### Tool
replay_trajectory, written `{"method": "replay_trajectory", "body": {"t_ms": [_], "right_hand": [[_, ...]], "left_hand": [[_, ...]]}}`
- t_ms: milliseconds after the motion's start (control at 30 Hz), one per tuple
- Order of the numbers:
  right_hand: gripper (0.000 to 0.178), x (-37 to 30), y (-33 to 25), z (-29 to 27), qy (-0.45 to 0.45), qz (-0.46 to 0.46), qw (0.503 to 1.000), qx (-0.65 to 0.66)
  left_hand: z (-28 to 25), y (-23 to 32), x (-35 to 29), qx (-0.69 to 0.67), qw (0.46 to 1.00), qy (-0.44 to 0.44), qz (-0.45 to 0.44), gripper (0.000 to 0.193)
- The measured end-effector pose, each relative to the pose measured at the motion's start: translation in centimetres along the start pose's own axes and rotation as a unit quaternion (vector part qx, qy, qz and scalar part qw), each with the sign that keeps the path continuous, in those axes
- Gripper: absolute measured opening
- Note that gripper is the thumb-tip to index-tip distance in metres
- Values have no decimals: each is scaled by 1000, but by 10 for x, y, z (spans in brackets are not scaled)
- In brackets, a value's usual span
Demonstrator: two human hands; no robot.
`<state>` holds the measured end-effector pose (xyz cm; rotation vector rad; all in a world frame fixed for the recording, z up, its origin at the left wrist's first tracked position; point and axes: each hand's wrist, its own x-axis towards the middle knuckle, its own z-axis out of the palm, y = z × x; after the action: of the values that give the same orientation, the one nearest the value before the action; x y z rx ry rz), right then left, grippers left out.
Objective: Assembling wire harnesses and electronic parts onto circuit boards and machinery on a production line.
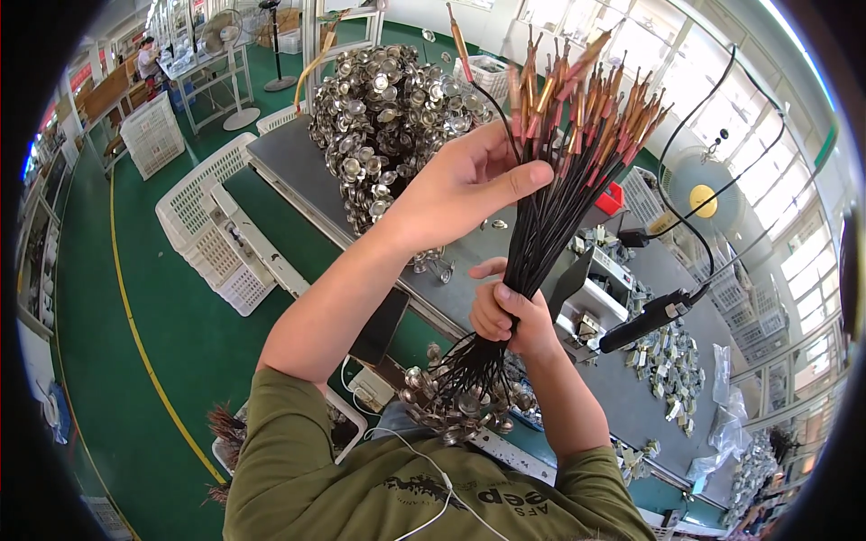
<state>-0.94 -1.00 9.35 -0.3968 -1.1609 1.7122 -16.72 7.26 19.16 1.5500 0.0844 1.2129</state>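
My right hand (512, 317) is wrapped round a thick bundle of black wires (544, 236), holding it upright over my lap. At the top the wires fan out into copper-coloured tips with reddish sleeves (591, 117). Below the fist they spread toward round metal caps (465, 410) near my shirt. My left hand (478, 180) is closed at the bundle's upper left side, its thumb across the front wires; its other fingers are partly hidden. One wire with a copper tip (458, 41) bends away from the others, above my left hand.
A heap of shiny metal caps (383, 126) covers part of the grey workbench (302, 176). To the right are a metal fixture (591, 293), a black cylindrical tool (645, 322) on a hanging cord, and many small metal parts (672, 365). White plastic crates (212, 216) stand at left.
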Motion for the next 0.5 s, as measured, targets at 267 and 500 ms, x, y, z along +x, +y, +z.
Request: {"method": "replay_trajectory", "body": {"t_ms": [267, 500], "right_hand": [[36, 1, 0, -1, -26, 5, 999, 21], [35, 1, -1, 1, -18, 9, 1000, 8]], "left_hand": [[-7, -5, 0, -51, 998, -13, -29, 41], [-3, -3, -2, -22, 999, 30, -10, 42]]}}
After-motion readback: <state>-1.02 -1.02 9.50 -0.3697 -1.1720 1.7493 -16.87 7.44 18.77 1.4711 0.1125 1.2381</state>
